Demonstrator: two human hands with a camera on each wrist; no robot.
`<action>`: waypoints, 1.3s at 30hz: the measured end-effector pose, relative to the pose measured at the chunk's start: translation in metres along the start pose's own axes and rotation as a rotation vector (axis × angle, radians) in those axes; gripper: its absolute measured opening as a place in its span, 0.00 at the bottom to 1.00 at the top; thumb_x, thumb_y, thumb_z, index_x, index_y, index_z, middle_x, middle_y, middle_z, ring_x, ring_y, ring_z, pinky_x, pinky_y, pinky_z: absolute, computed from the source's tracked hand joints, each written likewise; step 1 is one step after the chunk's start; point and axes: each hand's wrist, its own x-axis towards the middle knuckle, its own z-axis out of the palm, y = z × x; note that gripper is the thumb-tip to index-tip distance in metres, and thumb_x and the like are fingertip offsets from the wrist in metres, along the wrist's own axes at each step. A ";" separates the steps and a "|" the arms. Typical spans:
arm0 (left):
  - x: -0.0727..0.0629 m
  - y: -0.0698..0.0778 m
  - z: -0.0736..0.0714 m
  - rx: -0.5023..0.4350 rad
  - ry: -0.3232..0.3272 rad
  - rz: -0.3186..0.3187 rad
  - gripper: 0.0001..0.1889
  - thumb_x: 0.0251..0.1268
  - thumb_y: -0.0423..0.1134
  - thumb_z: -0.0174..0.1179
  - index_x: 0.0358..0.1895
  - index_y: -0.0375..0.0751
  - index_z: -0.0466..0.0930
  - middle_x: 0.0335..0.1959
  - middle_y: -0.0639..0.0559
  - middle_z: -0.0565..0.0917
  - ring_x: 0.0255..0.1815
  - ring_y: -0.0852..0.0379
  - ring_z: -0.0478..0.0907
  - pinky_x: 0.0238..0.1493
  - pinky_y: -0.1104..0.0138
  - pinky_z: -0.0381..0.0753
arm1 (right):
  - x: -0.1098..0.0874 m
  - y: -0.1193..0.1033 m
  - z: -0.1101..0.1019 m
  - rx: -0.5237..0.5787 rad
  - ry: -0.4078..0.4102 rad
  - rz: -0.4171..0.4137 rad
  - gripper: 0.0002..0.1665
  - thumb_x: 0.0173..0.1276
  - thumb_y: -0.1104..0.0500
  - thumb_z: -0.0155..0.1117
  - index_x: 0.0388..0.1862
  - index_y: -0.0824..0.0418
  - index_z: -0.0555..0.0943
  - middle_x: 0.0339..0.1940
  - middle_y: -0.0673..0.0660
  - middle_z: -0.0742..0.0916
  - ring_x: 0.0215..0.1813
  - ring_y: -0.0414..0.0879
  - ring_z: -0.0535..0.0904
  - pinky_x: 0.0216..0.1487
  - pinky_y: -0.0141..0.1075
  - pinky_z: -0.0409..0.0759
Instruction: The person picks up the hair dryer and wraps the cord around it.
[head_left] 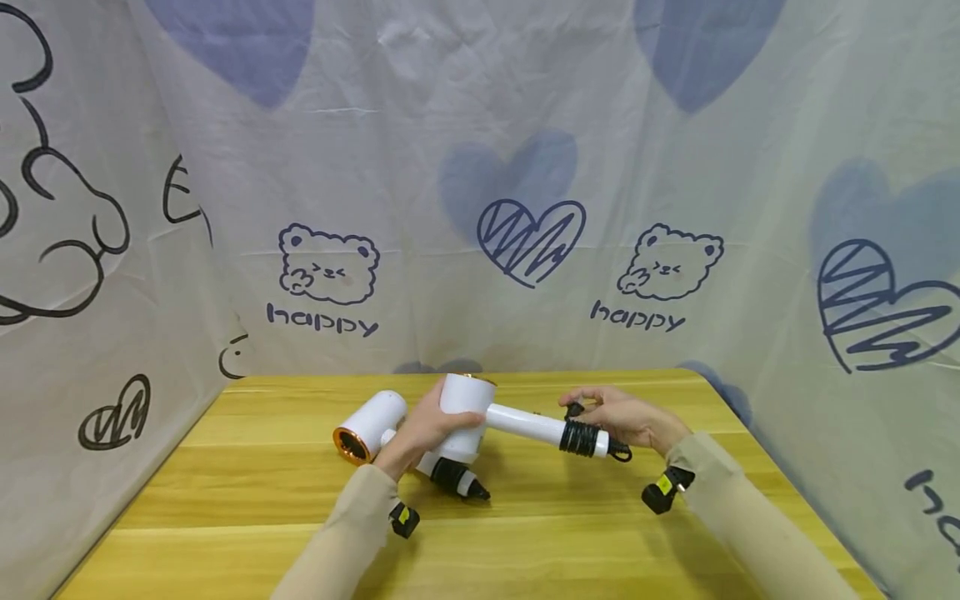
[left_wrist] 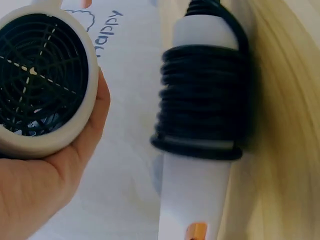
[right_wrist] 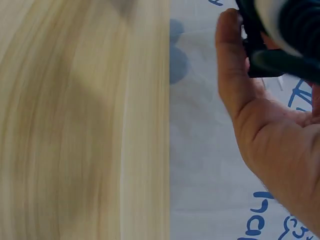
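My left hand (head_left: 422, 429) grips the barrel of a white hair dryer (head_left: 463, 398), held above the table with its handle pointing right. In the left wrist view the hair dryer's dark round grille (left_wrist: 32, 75) shows, with fingers behind the barrel. Black cord (head_left: 577, 437) is wound around its handle. My right hand (head_left: 628, 417) is at the handle's end and pinches the cord's black plug (head_left: 574, 410); some fingers are hidden behind the handle. A second white hair dryer (head_left: 381, 417) with a copper-coloured rim lies under my left wrist, cord wound on its handle (left_wrist: 200, 100).
The wooden table (head_left: 570, 542) carries the second hair dryer on its left half. Behind and at both sides hangs a pale cloth (head_left: 450, 292) printed with hearts and bears. A black wrist camera (head_left: 660, 493) sits under the right wrist, another (head_left: 405, 520) under the left.
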 end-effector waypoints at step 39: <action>0.018 -0.032 0.071 0.153 0.079 -0.080 0.46 0.53 0.47 0.71 0.71 0.35 0.56 0.50 0.38 0.76 0.42 0.49 0.79 0.36 0.60 0.84 | -0.002 0.042 0.009 -0.777 0.148 -0.234 0.18 0.57 0.57 0.75 0.46 0.58 0.83 0.40 0.51 0.84 0.40 0.44 0.75 0.44 0.36 0.75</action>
